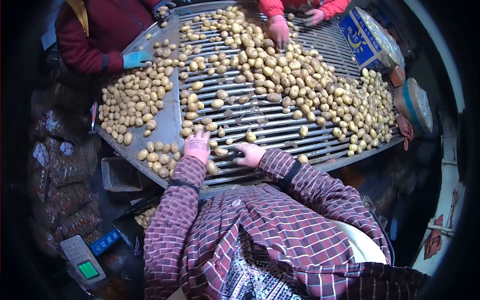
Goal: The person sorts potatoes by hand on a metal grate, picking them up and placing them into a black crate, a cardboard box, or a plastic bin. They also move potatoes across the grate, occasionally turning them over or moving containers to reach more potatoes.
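Potatoes (300, 75) lie in a broad heap across a slatted metal table (295, 137). My left hand (198, 145), in a pink glove, rests palm down over potatoes near the front left of the slats, fingers pointing away and a little apart. To its right, my right hand (249, 155), also in a pink glove, is low over the slats with its fingers toward the left; its fingertips are dark and hard to make out. A few loose potatoes (220, 151) lie between the two hands.
More potatoes (137, 100) cover the smooth metal plate (173, 120) at left. A co-worker's blue-gloved hand (136, 59) touches them. Across the table are another co-worker's pink-gloved hands (279, 32). A blue box (361, 39) stands back right; a scale (82, 259) sits lower left.
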`<state>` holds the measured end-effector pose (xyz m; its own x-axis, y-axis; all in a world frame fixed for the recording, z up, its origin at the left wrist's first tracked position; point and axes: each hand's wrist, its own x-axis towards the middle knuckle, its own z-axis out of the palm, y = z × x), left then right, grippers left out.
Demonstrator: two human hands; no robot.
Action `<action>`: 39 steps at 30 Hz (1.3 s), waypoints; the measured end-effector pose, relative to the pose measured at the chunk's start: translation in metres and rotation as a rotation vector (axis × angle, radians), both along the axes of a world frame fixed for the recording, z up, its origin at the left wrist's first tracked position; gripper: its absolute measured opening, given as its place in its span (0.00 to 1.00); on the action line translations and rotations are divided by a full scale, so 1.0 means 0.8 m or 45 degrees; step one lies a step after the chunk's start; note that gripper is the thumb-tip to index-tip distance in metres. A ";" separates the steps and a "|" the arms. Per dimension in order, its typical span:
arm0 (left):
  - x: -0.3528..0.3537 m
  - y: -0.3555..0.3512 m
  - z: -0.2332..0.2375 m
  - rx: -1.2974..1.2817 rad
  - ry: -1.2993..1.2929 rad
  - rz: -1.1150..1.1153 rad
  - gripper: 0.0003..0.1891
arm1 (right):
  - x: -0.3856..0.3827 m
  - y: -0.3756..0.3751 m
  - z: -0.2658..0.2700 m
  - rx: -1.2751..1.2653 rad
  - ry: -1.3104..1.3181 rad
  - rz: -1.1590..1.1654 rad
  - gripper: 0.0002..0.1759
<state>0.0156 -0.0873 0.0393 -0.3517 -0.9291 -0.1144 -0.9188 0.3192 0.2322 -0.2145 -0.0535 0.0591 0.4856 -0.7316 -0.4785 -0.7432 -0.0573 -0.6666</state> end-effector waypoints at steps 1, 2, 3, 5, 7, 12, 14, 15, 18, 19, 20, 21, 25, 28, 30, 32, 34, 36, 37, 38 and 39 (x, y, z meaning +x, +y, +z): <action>-0.007 -0.004 -0.010 0.024 -0.049 0.051 0.17 | -0.005 -0.003 0.006 -0.098 0.099 -0.057 0.31; -0.010 -0.010 -0.021 0.050 -0.097 0.106 0.17 | -0.019 -0.006 -0.004 -0.192 0.103 -0.051 0.31; -0.008 -0.016 -0.028 0.123 -0.061 0.149 0.19 | -0.026 -0.009 0.011 -0.161 0.160 -0.098 0.31; 0.002 -0.017 -0.019 0.156 0.032 0.165 0.26 | -0.049 -0.008 0.018 -0.156 0.221 -0.235 0.30; 0.011 -0.014 -0.011 0.171 0.066 0.163 0.31 | -0.076 -0.006 0.020 -0.103 0.121 -0.334 0.27; 0.096 0.051 -0.024 0.215 1.808 0.997 0.19 | -0.186 0.017 0.007 -0.208 0.100 -0.769 0.20; 0.150 0.088 0.003 -0.063 2.011 1.257 0.19 | -0.234 0.029 0.014 -0.363 0.491 -1.010 0.17; 0.178 0.112 0.033 -0.062 2.224 1.453 0.19 | -0.263 0.040 0.006 -0.467 0.573 -1.129 0.17; 0.285 0.205 -0.025 -0.362 1.937 2.163 0.17 | -0.341 0.071 0.007 -0.488 0.943 -1.232 0.21; 0.298 0.227 -0.025 -0.480 1.832 2.351 0.18 | -0.339 0.080 0.010 -0.448 1.138 -1.258 0.24; 0.356 0.283 -0.101 -0.524 1.509 2.327 0.20 | -0.342 0.090 0.010 -0.406 1.333 -1.282 0.28; 0.374 0.315 -0.123 -0.315 0.863 2.170 0.24 | -0.343 0.098 0.000 -0.253 1.307 -1.355 0.31; 0.296 0.287 -0.060 -0.279 0.545 1.629 0.25 | -0.314 0.106 -0.010 0.014 1.211 -1.087 0.41; 0.196 0.214 -0.006 -0.385 0.813 1.016 0.25 | -0.207 0.072 0.041 0.182 1.103 -0.742 0.34; 0.151 0.178 0.019 -0.224 0.429 0.505 0.33 | -0.156 0.068 0.042 0.146 0.996 -0.577 0.34; 0.107 0.161 -0.004 -0.069 0.172 0.273 0.36 | -0.111 0.062 0.037 0.259 0.740 -0.407 0.36; 0.096 0.140 -0.019 -0.046 0.044 0.255 0.36 | -0.045 0.054 0.042 0.105 0.705 -0.232 0.44; 0.107 0.110 -0.016 -0.053 -0.016 0.103 0.34 | -0.008 0.039 -0.005 0.052 0.405 -0.144 0.39; 0.111 0.095 -0.016 -0.090 -0.116 0.115 0.32 | 0.037 0.024 0.038 0.120 0.380 -0.172 0.37; 0.115 0.081 -0.014 -0.097 -0.159 0.186 0.32 | 0.063 0.014 0.022 0.134 0.480 -0.123 0.41; 0.120 0.067 -0.011 -0.106 -0.200 0.254 0.32 | 0.083 0.006 0.011 -0.049 0.287 -0.059 0.47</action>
